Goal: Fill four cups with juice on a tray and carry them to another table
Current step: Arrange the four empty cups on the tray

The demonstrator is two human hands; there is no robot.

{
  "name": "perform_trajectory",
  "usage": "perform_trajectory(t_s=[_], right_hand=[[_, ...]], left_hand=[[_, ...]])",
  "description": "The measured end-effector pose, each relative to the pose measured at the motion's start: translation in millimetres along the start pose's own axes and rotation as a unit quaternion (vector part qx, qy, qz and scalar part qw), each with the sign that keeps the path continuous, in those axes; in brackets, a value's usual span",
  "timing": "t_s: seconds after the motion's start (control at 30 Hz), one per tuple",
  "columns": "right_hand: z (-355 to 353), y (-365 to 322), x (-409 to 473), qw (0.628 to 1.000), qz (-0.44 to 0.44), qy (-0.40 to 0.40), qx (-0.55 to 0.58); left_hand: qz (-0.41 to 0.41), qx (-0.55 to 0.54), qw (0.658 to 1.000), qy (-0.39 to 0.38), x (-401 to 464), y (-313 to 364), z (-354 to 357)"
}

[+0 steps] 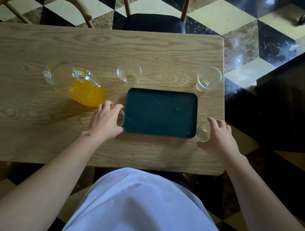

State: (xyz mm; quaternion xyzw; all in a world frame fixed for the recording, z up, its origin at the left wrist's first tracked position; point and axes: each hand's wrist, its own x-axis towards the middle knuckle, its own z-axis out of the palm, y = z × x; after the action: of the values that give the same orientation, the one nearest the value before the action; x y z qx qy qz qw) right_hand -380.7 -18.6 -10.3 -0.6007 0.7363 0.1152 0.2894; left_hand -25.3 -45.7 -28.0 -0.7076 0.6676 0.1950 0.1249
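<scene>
The juice pitcher stands left of the dark tray on the wooden table, within reach for pouring. Your left hand curls around a cup at the tray's left edge, and two empty cups stand beyond the tray. Your right hand cups another cup at the right edge; firm grip cannot be confirmed, and the tray itself holds no cups yet.

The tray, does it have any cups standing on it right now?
No, the tray is bare; all four cups stand on the table around it.
</scene>
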Motion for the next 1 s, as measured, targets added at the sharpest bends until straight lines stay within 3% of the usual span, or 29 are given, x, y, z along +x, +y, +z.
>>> perform_trajectory(t_s=[0.13, 0.33, 1.0], right_hand=[[-0.7, -4.6, -0.8, 1.0, 0.018, 0.0, -0.011], [-26.7, -38.1, 14.3, 0.998, 0.003, 0.055, -0.005], [-38.1, -113.5, 86.0, 0.996, -0.081, 0.012, -0.018]], left_hand=[[-0.01, -0.031, 0.999, 0.029, -7.9, -1.1, -9.4], [0.059, -0.049, 0.99, 0.114, 1.8, 30.9, -39.2], [0.098, -0.089, 0.991, 0.037, 63.1, 97.1, -39.7]])
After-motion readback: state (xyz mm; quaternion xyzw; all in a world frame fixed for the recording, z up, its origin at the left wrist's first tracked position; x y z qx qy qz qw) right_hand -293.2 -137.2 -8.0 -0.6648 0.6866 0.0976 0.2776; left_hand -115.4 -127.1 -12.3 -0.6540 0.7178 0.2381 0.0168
